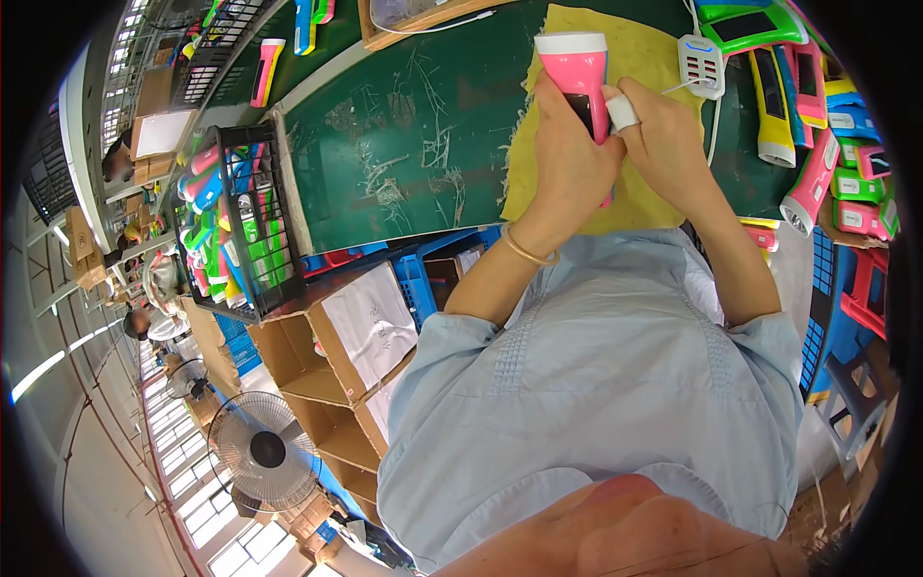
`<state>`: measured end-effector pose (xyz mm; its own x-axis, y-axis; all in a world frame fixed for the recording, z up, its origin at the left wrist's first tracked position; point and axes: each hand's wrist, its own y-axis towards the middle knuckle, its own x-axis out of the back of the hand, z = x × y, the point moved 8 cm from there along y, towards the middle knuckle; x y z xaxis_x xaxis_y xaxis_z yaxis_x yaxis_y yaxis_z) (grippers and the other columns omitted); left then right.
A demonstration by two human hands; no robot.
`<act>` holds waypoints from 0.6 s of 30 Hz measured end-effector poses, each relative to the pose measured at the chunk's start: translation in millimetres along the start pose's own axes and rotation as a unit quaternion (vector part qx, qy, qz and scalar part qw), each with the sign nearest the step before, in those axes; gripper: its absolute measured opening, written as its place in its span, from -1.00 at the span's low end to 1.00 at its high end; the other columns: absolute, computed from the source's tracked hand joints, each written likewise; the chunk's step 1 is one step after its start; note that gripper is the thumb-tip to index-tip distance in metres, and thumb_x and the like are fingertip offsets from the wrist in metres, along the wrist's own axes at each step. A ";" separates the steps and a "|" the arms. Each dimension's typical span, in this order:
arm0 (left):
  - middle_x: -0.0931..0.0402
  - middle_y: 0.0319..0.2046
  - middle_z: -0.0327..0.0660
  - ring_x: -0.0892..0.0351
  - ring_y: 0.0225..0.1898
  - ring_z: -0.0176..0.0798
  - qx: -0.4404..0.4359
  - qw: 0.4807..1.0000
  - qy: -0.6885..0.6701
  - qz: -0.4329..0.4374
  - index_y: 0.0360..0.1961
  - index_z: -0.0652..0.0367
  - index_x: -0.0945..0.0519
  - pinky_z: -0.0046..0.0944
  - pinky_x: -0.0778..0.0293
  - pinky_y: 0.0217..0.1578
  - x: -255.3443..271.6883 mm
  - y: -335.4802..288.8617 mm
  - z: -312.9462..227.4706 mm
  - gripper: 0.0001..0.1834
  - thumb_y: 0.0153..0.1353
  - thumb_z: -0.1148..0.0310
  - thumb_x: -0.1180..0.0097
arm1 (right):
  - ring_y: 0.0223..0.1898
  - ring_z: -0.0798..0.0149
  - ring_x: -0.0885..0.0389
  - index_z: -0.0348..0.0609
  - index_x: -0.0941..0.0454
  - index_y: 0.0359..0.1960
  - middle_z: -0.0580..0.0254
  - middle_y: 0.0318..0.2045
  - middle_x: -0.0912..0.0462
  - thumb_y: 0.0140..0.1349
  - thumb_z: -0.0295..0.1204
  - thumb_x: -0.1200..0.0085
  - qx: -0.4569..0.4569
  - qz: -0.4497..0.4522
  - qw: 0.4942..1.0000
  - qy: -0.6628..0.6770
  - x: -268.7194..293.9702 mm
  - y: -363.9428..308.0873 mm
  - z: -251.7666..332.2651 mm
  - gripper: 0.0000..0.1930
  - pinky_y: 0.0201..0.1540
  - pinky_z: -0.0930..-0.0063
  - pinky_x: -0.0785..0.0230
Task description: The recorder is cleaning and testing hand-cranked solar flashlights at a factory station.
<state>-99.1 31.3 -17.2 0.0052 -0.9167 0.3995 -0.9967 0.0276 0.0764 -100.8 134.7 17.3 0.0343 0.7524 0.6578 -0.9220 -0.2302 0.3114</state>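
Note:
A pink flashlight (pixel 577 72) with a white head rim and a dark panel on its body stands head-away over the yellow cloth (pixel 654 48). My left hand (pixel 565 159) is wrapped around its handle. Close against the flashlight's right side, my right hand (pixel 663 135) has its fingers bent together. A white piece (pixel 622 112) shows at those fingers; whether it is a finger wrap or a plug I cannot tell. From the white multi-port USB charger (pixel 702 69), a white cable leads toward my right hand, and its end is hidden there.
Colourful flashlights (pixel 769 101) are piled along the right. At the left, a black basket (pixel 274 216) holds several more. The green tabletop (pixel 336 163) has scraps of clear film on it. A wooden tray (pixel 413 34) sits at the far edge; cardboard compartments (pixel 317 365) and a fan (pixel 267 449) are lower left.

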 end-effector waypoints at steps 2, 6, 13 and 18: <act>-0.40 -0.38 -0.07 -0.47 -0.44 -0.17 -0.064 0.997 0.046 -0.010 -0.05 0.35 -0.11 -0.26 -0.42 -0.43 4.7 0.9 -7.7 -0.32 -0.14 0.44 -0.25 | -0.57 -0.09 -0.43 -0.32 -0.44 -0.43 -0.08 -0.63 -0.47 0.13 -0.43 0.09 -0.003 0.003 1.000 0.004 4.6 -2.2 8.1 -0.83 -0.54 0.24 -0.23; -0.38 -0.44 -0.18 -0.44 -0.47 -0.28 0.076 0.984 -0.160 -0.027 -0.08 0.30 -0.20 -0.33 -0.42 -0.46 33.2 21.7 21.8 -0.56 0.08 0.39 -0.10 | -0.66 0.26 -0.39 -0.14 -0.45 -0.10 0.15 -0.61 -0.46 0.07 -0.65 0.23 -0.037 -0.081 0.987 0.136 47.8 -23.5 9.1 -0.65 -0.52 0.52 -0.26; -0.45 -0.40 -0.14 -0.45 -0.37 -0.26 0.011 0.902 -0.431 0.037 -0.19 0.26 -0.38 -0.31 -0.40 -0.35 13.3 24.6 -11.9 -0.45 0.21 -0.09 0.19 | -0.42 0.45 -0.37 -0.31 -0.38 -0.02 0.23 -0.47 -0.46 0.20 -0.41 0.14 -0.089 0.069 0.943 0.312 -15.4 -20.9 -15.9 -0.67 -0.29 0.57 -0.29; -0.44 -0.42 -0.20 -0.46 -0.42 -0.37 0.055 0.890 -0.450 -0.053 -0.26 0.25 -0.34 -0.39 -0.44 -0.43 17.6 33.6 -8.9 -0.40 0.23 -0.16 0.36 | -0.27 0.44 -0.39 -0.38 -0.43 -0.07 0.26 -0.36 -0.51 0.16 -0.20 -0.02 -0.100 0.106 0.889 0.435 -38.7 -20.2 -20.8 -0.55 -0.15 0.56 -0.26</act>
<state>-131.7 19.6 0.5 0.0817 -0.8611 -0.5018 -0.9967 -0.0718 -0.0391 -91.5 123.1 -28.7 -0.3791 0.9177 -0.1189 -0.9253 -0.3746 0.0588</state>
